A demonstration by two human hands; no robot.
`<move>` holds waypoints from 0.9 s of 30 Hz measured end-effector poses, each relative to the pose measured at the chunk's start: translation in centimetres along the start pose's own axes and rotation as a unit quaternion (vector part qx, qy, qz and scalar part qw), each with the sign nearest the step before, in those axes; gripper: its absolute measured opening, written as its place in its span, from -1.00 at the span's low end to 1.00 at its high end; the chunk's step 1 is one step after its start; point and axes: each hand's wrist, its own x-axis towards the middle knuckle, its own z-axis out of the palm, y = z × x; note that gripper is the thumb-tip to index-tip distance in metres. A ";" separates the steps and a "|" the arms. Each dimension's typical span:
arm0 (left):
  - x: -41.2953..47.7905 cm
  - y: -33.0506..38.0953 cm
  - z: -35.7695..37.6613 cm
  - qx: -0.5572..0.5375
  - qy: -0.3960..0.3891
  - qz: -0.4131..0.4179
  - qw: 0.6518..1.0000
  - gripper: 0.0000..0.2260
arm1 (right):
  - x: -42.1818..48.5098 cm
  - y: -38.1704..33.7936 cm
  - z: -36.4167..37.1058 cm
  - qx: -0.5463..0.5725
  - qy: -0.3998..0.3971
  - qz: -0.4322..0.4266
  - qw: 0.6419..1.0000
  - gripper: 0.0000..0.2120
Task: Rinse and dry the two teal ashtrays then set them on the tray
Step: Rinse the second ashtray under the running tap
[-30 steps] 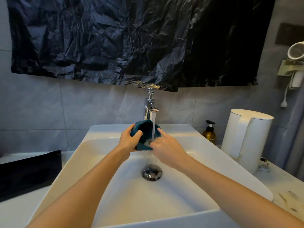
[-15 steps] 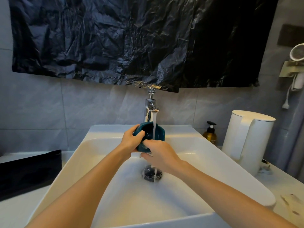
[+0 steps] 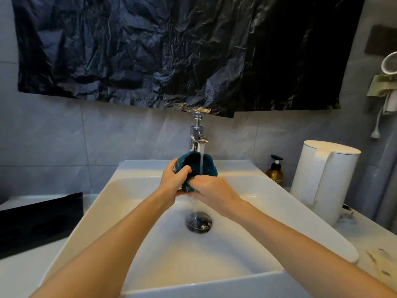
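Note:
A teal ashtray (image 3: 209, 167) is held tilted under the running tap (image 3: 197, 137), its hollow turned toward me and the water stream falling into it. My left hand (image 3: 171, 181) grips its left side, thumb hooked over the rim. My right hand (image 3: 214, 190) holds its lower edge, the fingertips tucked out of sight under it. Water runs off into the white sink (image 3: 133, 203). A black tray (image 3: 40, 220) lies on the counter at the left. A second ashtray is not visible.
The drain plug (image 3: 199, 222) sits in the basin below my hands. A white kettle (image 3: 322, 179) and an amber pump bottle (image 3: 275, 171) stand on the counter at the right. A black plastic sheet (image 3: 171, 50) hangs over the wall above the tap.
My right hand has slid from inside the ashtray's hollow down to its lower edge. The ashtray has tipped more upright under the stream.

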 end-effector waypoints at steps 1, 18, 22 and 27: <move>0.0 0.1 -0.1 0.005 0.004 -0.004 1.000 -0.69 | -0.1 0.5 -0.1 -0.045 -0.016 -0.024 0.999 -0.80; 0.7 0.1 -0.7 0.070 0.036 -0.002 0.997 -0.73 | 0.2 -1.6 -0.5 -0.022 -0.158 0.043 0.986 -0.82; 0.7 0.0 -0.9 0.080 0.035 -0.002 0.996 -0.75 | -0.3 -1.2 -0.3 -0.013 -0.144 -0.004 0.990 -0.88; 0.8 -0.1 -0.9 0.077 0.044 -0.010 0.996 -0.75 | -0.4 0.2 -0.2 -0.174 -0.179 -0.043 0.967 -0.87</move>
